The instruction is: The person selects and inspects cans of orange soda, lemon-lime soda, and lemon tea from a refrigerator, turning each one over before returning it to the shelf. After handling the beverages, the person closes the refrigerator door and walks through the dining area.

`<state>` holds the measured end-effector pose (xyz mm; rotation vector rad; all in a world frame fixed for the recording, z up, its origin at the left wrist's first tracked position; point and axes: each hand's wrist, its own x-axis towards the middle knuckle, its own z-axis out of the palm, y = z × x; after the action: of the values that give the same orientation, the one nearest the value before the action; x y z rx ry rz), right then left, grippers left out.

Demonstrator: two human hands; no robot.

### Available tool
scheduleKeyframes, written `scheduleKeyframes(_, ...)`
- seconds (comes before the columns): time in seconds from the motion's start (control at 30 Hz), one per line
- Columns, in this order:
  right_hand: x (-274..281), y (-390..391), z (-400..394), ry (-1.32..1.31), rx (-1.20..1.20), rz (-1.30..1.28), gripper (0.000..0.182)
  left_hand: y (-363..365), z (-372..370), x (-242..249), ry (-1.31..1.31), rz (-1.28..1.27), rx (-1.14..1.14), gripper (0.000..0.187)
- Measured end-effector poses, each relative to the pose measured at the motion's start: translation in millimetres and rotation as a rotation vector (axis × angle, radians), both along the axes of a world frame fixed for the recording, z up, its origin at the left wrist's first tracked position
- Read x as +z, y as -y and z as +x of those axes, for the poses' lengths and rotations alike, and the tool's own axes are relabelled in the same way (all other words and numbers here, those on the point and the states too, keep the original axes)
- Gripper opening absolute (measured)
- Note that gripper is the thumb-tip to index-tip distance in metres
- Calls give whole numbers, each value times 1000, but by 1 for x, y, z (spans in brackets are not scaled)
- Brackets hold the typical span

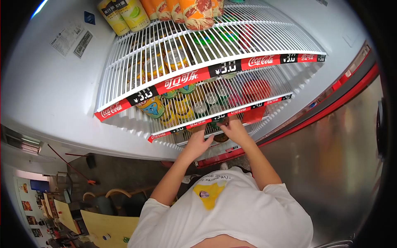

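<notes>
Both of my hands reach in under the Coca-Cola price strip (197,122) of the middle fridge shelf. My left hand (197,144) is open, its thumb stretched out to the right and its fingertips hidden behind the strip. To its right, my right hand (235,129) has its thumb pointing left beside a dark green item; the other fingertips are hidden, so I cannot tell whether it grips anything. A brown round top (221,137) shows on the lower level between the hands. Just above them, silver-topped cans (200,108) and yellow cans (184,107) stand on the middle shelf.
The upper wire shelf (144,49) juts out above, holding yellow lemon-drink packs (134,14) and orange containers (198,14). A white fridge wall (62,87) rises at the left. The red-edged door (322,120) stands at the right. Tables (109,227) and chairs are behind at lower left.
</notes>
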<state>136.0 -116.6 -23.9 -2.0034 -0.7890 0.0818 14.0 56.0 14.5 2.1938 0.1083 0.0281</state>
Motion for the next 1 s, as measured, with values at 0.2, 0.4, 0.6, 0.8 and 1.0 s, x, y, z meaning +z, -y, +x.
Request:
scheduleKeyframes(0.2, -2, -6, -17, -71, -188, 21, 59, 18, 0, 2, 86, 21, -29, 61)
scheduleKeyframes(0.4, 60, 39, -47, 158, -10, 433, 59, 26, -38, 58, 353, 140, -360, 70)
scheduleKeyframes(0.6, 208, 93, -69, 527, 399, 729, 46, 52, -53, 172, 701, 221, -559, 53)
scheduleKeyframes(0.8, 285, 74, -73, 982, 32, 1056, 34, 72, -32, 262, 1257, 454, -460, 44)
scheduleKeyframes(1.0, 362, 73, -7, 1216, 236, 795, 40, 77, -3, 292, 1157, 309, -400, 76)
